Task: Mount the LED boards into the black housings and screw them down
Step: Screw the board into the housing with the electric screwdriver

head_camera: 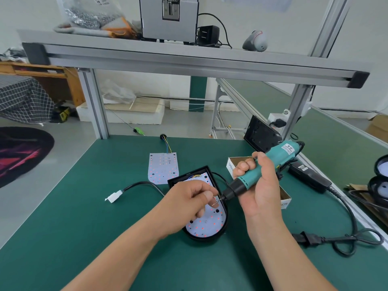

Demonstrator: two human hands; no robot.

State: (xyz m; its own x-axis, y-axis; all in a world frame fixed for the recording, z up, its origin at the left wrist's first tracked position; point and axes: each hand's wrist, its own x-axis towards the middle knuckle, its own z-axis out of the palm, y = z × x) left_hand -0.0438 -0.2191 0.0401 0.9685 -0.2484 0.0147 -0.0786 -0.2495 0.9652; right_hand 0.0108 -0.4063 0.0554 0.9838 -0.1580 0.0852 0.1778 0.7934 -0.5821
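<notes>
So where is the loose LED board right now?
Head view: the loose LED board lies flat on the green table, left of centre, just beyond the black housing.

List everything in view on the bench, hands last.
black housing: 1, black, mat centre, partly under left hand
LED board: 1, white with red dots, inside that housing
spare LED board: 1, white, flat on mat behind housing
second housing: 1, black, tilted by right post
connector: 1, white, mat left, on a black cable
electric screwdriver: 1, teal, in right hand
bit: 1, metal, over the board
cardboard box: 1, white outside, behind right hand
power brick: 1, black, mat right
plug: 1, black, near right
mat: 1, green, benchtop
left hand: pinches bit tip
right hand: grips screwdriver
</notes>
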